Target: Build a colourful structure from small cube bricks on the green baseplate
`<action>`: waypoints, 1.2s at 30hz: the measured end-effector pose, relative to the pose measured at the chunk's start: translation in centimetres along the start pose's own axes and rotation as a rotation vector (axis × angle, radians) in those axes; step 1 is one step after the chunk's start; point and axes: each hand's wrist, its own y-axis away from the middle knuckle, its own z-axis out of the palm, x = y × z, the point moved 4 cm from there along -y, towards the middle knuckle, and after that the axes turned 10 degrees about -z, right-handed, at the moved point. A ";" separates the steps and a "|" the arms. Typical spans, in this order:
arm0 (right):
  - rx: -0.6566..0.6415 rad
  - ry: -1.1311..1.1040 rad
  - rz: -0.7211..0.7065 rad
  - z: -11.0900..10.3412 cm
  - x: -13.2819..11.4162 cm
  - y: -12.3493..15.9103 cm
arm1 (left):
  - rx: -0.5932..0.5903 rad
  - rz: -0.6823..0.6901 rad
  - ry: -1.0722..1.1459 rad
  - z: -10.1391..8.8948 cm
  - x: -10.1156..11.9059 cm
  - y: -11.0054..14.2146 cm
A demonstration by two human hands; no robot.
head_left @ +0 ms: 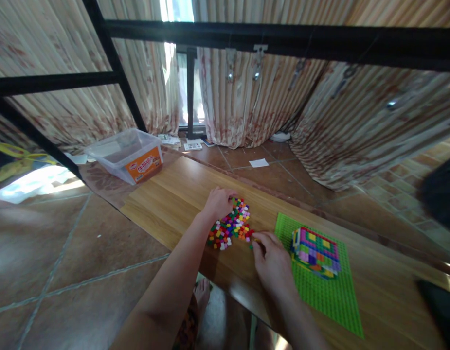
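A loose pile of small toy bricks (230,226) in many colours lies on the wooden table. My left hand (218,203) rests at the pile's far left side, fingers bent over its edge and slightly apart; no brick shows in its grip. At the pile's right edge, beside a few red bricks, my right hand (274,260) has its thumb and index finger drawn together. Whatever may be between those fingertips is too small to make out. To its right, a multicoloured block of stacked bricks (315,253) stands on a green studded baseplate (330,306).
The long wooden table (173,194) runs from upper left to lower right. Past its left end sits a clear plastic bin (126,150) with an orange label. A dark flat object (436,308) lies at the right. Black metal bars (246,34) cross above, before striped curtains.
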 end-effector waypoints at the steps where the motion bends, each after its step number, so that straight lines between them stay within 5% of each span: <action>1: -0.010 -0.053 0.001 0.0 -0.2 0.0 | -0.008 0.000 0.005 -0.1 0.1 0.1; 6: 0.011 -0.216 0.011 -0.5 -0.6 0.0 | -0.031 -0.018 0.018 -0.4 0.7 0.7; 17: 0.087 -0.184 0.007 -1.5 -0.4 -0.1 | -0.054 -0.054 0.035 -0.8 2.2 1.3; 24: 0.185 -0.211 0.061 -2.3 -0.1 -0.2 | -0.049 -0.003 0.235 -1.3 2.8 2.0; 31: 0.297 -0.573 0.343 -2.1 1.0 -0.5 | -0.313 0.136 0.635 -1.0 6.4 5.1; 36: 0.358 -0.806 0.459 -1.9 1.4 -0.5 | -0.408 0.044 0.742 -0.4 8.0 6.2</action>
